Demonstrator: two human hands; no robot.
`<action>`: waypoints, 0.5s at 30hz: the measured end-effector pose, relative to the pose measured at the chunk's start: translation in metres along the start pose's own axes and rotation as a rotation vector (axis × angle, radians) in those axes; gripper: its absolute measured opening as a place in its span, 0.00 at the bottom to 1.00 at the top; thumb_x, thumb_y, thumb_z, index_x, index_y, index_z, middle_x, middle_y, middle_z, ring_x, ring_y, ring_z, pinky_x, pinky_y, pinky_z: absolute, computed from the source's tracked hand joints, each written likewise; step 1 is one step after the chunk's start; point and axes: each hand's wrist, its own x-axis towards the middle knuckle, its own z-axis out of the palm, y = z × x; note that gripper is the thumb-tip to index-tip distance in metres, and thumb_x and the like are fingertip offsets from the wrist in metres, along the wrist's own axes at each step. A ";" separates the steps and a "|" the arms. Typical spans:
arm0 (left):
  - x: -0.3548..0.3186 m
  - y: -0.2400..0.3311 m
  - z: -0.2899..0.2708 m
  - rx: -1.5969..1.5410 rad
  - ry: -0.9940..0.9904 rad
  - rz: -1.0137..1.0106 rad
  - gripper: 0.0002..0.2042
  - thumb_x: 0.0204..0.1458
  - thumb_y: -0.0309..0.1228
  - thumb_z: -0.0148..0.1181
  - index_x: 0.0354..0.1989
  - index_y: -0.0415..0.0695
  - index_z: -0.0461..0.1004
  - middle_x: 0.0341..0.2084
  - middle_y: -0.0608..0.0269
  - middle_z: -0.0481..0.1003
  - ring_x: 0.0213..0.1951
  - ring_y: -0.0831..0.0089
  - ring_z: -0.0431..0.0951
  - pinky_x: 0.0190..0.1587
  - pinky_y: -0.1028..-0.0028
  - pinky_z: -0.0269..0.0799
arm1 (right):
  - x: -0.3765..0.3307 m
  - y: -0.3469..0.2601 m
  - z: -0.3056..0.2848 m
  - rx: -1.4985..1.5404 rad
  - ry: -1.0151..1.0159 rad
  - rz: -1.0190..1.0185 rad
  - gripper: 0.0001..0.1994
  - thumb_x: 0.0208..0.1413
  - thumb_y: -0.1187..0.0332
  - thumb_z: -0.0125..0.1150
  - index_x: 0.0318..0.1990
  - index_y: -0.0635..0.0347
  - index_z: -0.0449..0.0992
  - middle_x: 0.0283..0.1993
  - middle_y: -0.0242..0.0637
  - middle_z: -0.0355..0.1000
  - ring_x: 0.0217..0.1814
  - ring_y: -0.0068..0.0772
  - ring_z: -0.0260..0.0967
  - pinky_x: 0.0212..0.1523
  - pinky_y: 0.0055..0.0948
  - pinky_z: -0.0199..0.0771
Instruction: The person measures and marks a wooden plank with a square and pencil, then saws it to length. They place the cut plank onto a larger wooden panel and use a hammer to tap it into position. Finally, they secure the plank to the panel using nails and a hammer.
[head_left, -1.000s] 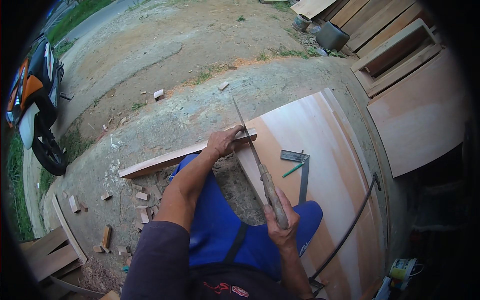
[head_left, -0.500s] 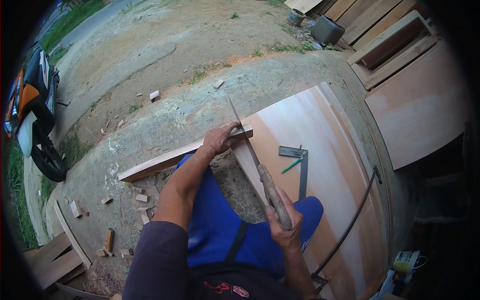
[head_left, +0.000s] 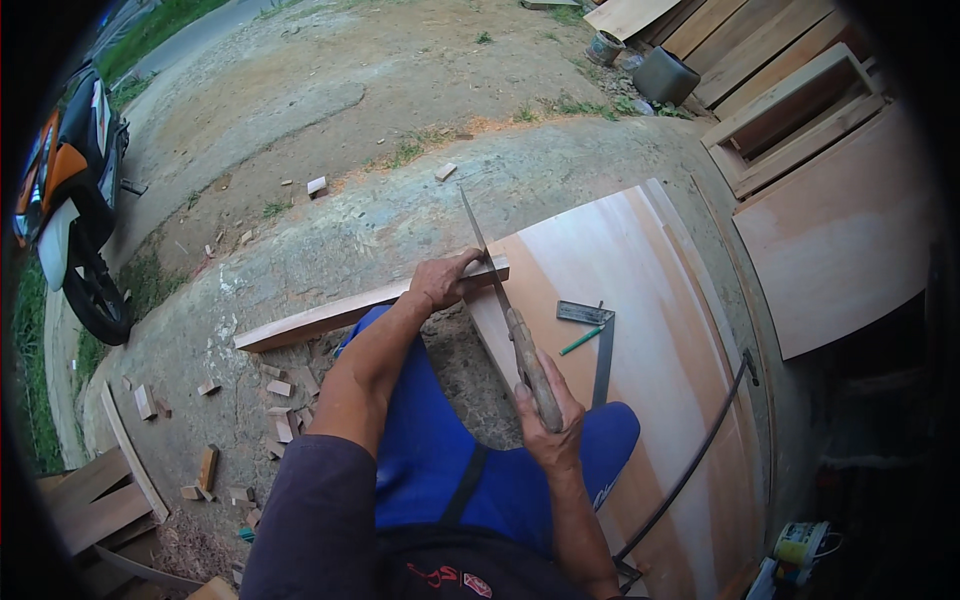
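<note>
My left hand [head_left: 444, 280] presses down on a long wooden plank [head_left: 330, 315] whose near end lies across the edge of a large plywood sheet [head_left: 640, 300]. My right hand [head_left: 550, 420] grips the wooden handle of a hand saw [head_left: 500, 300]. The thin blade runs forward and up past my left thumb and crosses the plank's right end. My blue-clad knees sit below the plank.
A metal square [head_left: 600, 340] and a green pencil [head_left: 580, 341] lie on the plywood. Small wood offcuts [head_left: 280, 400] litter the concrete at left. A motorcycle [head_left: 70, 200] stands far left. Stacked boards and frames [head_left: 790, 100] lie at the upper right, and a black cable [head_left: 700, 450] curves nearby.
The saw has slid slightly along its stroke at the plank's end. My left hand stays on the plank; the view shifted a little.
</note>
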 end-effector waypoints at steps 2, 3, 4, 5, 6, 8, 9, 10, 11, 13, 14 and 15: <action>0.007 -0.001 -0.007 0.003 -0.005 0.012 0.23 0.57 0.48 0.61 0.60 0.63 0.66 0.41 0.50 0.81 0.43 0.46 0.81 0.44 0.53 0.75 | -0.043 -0.013 -0.029 -0.058 -0.002 -0.014 0.27 0.57 0.68 0.67 0.63 0.70 0.70 0.49 0.58 0.78 0.48 0.46 0.82 0.47 0.34 0.80; 0.004 0.001 -0.004 -0.004 -0.023 0.015 0.23 0.57 0.48 0.61 0.60 0.62 0.66 0.41 0.50 0.81 0.44 0.46 0.81 0.44 0.53 0.75 | -0.070 -0.007 -0.044 -0.097 0.010 -0.079 0.27 0.57 0.68 0.67 0.63 0.70 0.70 0.50 0.58 0.78 0.49 0.46 0.82 0.48 0.34 0.80; 0.003 0.004 0.000 -0.009 -0.034 0.009 0.23 0.57 0.47 0.61 0.60 0.63 0.65 0.42 0.51 0.81 0.44 0.47 0.81 0.45 0.53 0.75 | -0.089 -0.003 -0.054 -0.084 0.014 -0.067 0.27 0.57 0.68 0.67 0.62 0.70 0.70 0.50 0.58 0.78 0.49 0.46 0.81 0.49 0.34 0.80; 0.004 0.008 -0.001 -0.008 -0.040 0.005 0.24 0.57 0.46 0.61 0.61 0.63 0.64 0.43 0.52 0.81 0.45 0.47 0.81 0.46 0.53 0.75 | -0.103 0.001 -0.062 -0.065 0.021 -0.061 0.27 0.57 0.68 0.67 0.62 0.70 0.70 0.51 0.58 0.78 0.50 0.46 0.81 0.50 0.34 0.80; 0.005 0.010 -0.003 -0.002 -0.041 -0.001 0.24 0.57 0.45 0.62 0.61 0.64 0.64 0.44 0.52 0.81 0.46 0.48 0.81 0.46 0.53 0.75 | -0.108 0.003 -0.065 -0.043 0.030 -0.061 0.27 0.57 0.68 0.67 0.62 0.70 0.70 0.51 0.58 0.78 0.51 0.47 0.81 0.50 0.35 0.80; -0.001 0.011 -0.003 -0.007 -0.068 -0.026 0.25 0.57 0.47 0.62 0.61 0.61 0.64 0.43 0.50 0.81 0.46 0.47 0.81 0.46 0.53 0.75 | -0.057 -0.008 -0.038 -0.070 -0.004 -0.042 0.27 0.57 0.69 0.66 0.62 0.70 0.70 0.50 0.58 0.78 0.50 0.48 0.81 0.50 0.35 0.80; -0.001 0.011 -0.009 -0.006 -0.067 -0.038 0.25 0.57 0.47 0.62 0.61 0.59 0.63 0.43 0.48 0.81 0.46 0.47 0.81 0.46 0.53 0.75 | -0.024 -0.007 -0.016 -0.041 0.018 -0.008 0.26 0.57 0.69 0.66 0.63 0.69 0.70 0.50 0.57 0.78 0.50 0.48 0.81 0.50 0.35 0.80; 0.001 0.013 -0.012 -0.014 -0.044 -0.054 0.26 0.56 0.48 0.63 0.61 0.57 0.64 0.42 0.47 0.81 0.46 0.47 0.81 0.46 0.53 0.75 | 0.002 0.000 -0.001 -0.015 0.041 0.013 0.26 0.57 0.69 0.65 0.63 0.68 0.70 0.50 0.57 0.78 0.50 0.49 0.81 0.50 0.36 0.80; 0.005 0.013 -0.012 -0.016 -0.015 -0.071 0.27 0.55 0.48 0.64 0.60 0.55 0.64 0.41 0.46 0.81 0.46 0.47 0.81 0.46 0.53 0.75 | 0.016 0.007 0.006 -0.028 0.049 -0.069 0.26 0.57 0.69 0.65 0.63 0.67 0.70 0.50 0.57 0.78 0.50 0.50 0.81 0.50 0.36 0.80; 0.007 0.014 -0.003 0.026 -0.049 -0.130 0.29 0.52 0.50 0.66 0.59 0.52 0.66 0.40 0.44 0.81 0.46 0.47 0.82 0.46 0.53 0.76 | 0.026 0.010 0.016 -0.070 0.054 -0.180 0.26 0.58 0.69 0.65 0.64 0.66 0.70 0.50 0.57 0.78 0.50 0.51 0.81 0.49 0.37 0.79; 0.013 0.014 -0.001 0.084 -0.087 -0.169 0.29 0.51 0.51 0.67 0.58 0.50 0.67 0.40 0.44 0.81 0.46 0.48 0.82 0.46 0.53 0.76 | 0.026 0.010 0.018 -0.042 0.043 -0.143 0.26 0.58 0.69 0.64 0.64 0.66 0.70 0.50 0.58 0.78 0.51 0.51 0.80 0.49 0.37 0.79; 0.019 0.012 -0.001 0.144 -0.125 -0.206 0.30 0.50 0.51 0.68 0.57 0.48 0.69 0.40 0.43 0.81 0.46 0.49 0.82 0.47 0.53 0.76 | 0.026 0.009 0.020 -0.014 0.032 -0.105 0.26 0.58 0.69 0.64 0.64 0.65 0.70 0.51 0.58 0.78 0.52 0.51 0.80 0.49 0.37 0.79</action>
